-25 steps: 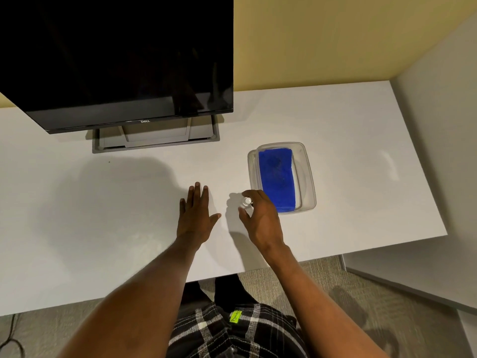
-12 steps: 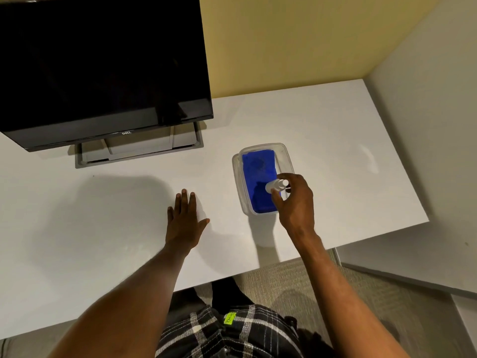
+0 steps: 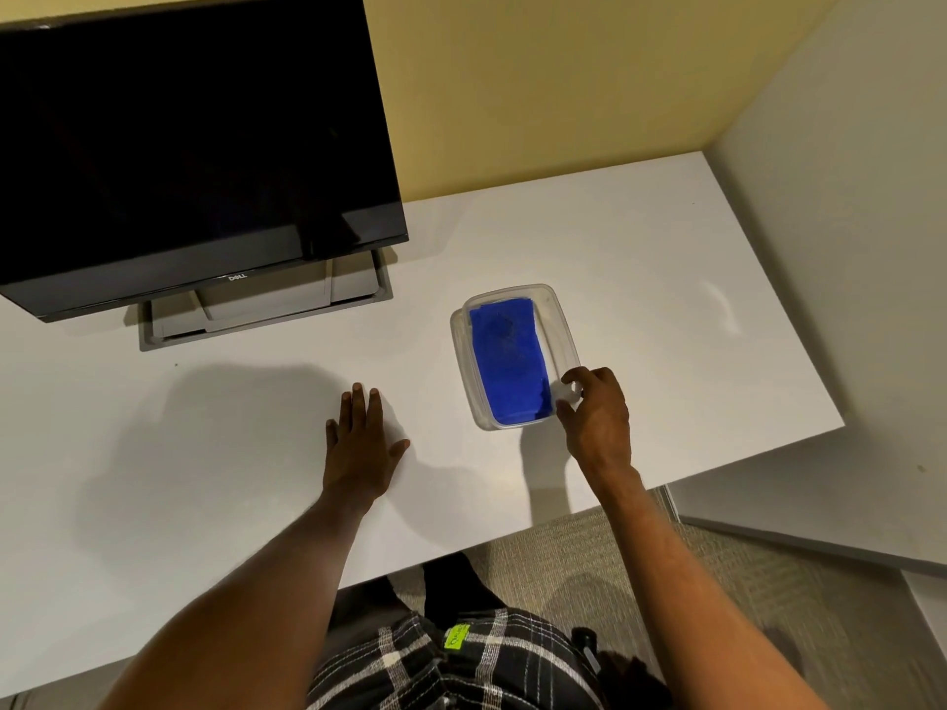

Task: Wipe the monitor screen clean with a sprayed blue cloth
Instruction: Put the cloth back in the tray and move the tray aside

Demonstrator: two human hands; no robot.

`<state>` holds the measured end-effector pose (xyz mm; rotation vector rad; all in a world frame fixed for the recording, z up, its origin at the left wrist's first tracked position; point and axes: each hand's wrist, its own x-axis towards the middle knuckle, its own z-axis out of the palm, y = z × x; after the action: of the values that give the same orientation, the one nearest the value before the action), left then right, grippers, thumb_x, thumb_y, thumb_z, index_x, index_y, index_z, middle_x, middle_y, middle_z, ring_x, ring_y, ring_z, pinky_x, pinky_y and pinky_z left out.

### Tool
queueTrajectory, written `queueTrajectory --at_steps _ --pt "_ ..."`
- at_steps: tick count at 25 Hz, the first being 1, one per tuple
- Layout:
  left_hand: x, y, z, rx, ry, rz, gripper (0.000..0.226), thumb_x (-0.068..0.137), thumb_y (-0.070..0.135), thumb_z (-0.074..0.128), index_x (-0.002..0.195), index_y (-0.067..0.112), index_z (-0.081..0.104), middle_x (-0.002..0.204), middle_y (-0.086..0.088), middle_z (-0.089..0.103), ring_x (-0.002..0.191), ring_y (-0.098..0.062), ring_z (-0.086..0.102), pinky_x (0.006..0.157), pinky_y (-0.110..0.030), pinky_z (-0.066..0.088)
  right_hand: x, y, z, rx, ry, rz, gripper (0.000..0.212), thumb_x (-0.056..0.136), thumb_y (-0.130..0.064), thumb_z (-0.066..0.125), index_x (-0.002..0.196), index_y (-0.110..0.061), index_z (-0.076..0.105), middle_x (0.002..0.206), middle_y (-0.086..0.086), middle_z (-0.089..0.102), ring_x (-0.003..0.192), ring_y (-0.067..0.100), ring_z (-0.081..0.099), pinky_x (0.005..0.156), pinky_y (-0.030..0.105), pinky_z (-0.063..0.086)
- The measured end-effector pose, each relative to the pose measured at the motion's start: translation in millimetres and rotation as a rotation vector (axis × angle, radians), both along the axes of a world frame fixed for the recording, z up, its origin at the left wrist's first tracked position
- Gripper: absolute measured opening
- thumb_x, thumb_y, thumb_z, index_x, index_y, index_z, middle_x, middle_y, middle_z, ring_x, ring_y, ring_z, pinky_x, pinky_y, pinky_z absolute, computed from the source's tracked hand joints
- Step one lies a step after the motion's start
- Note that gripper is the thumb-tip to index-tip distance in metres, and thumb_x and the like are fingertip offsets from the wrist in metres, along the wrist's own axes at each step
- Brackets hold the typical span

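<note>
- The right hand [image 3: 597,417] has carried the small white bottle [image 3: 568,392] off from above the cloth [image 3: 507,361] to the near right corner of the tub [image 3: 563,325]. The left hand [image 3: 361,443] has not budged.
- The white desk [image 3: 640,299] runs along the yellow wall [image 3: 538,94].
- The monitor [image 3: 179,146] stands at the back left, its screen dark, on a grey stand [image 3: 266,310].
- The clear tub sits to the right of the monitor, well apart from it, with its long side running away from the person.
- The cloth lies folded flat inside the tub and covers most of its floor. No hand touches it.
- The left hand lies palm down on the desk, left of the tub, with the fingers straight and close together and the thumb out.
- The right hand hovers at the tub's rim, thumb and fingers curled round the bottle.
- The bottle is mostly hidden in that grip, so I cannot tell which way its nozzle points.
</note>
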<state>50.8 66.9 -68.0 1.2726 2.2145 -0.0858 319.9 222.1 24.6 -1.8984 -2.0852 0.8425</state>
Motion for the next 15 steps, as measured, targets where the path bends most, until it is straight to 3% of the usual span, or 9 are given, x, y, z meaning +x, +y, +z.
queueTrajectory --at_steps 3,7,10,15 --pt "-1 1 0 -0.005 -0.002 0.006 0.089 0.107 0.054 0.045 0.169 0.014 -0.006 0.176 -0.01 -0.016 0.164 -0.03 -0.01 0.132 -0.052 0.011 1 2 -7 -0.014 -0.012 -0.021 0.022 0.096 -0.009 0.069 0.117 -0.01 0.069 0.115 0.008 0.056 0.102 0.026 0.061 0.081 0.032 0.052" --pt "-1 3 2 -0.017 -0.004 0.005 0.089 0.107 0.052 0.046 0.169 0.014 -0.005 0.176 -0.01 -0.016 0.164 -0.03 -0.01 0.132 -0.051 0.013 -2 5 -9 0.005 -0.098 -0.033 0.025 0.093 -0.01 0.069 0.119 -0.009 0.068 0.119 0.01 0.056 0.108 0.027 0.059 0.086 0.041 0.058" --pt "-1 5 5 -0.032 -0.022 0.021 0.087 0.107 0.048 0.048 0.169 0.014 -0.004 0.176 -0.009 -0.016 0.165 -0.029 -0.01 0.132 -0.05 0.013 -2 7 -8 0.048 -0.236 -0.01 0.037 0.09 -0.013 0.075 0.126 -0.012 0.067 0.122 0.011 0.062 0.111 0.03 0.06 0.087 0.044 0.058" --pt "-3 10 12 -0.022 -0.036 0.042 0.078 0.109 0.043 0.045 0.169 0.012 0.006 0.177 -0.009 -0.008 0.165 -0.026 -0.002 0.132 -0.048 0.015 1 8 -9 0.073 -0.289 0.028 0.04 0.087 -0.017 0.079 0.125 -0.014 0.067 0.121 0.011 0.066 0.108 0.031 0.062 0.086 0.045 0.057"
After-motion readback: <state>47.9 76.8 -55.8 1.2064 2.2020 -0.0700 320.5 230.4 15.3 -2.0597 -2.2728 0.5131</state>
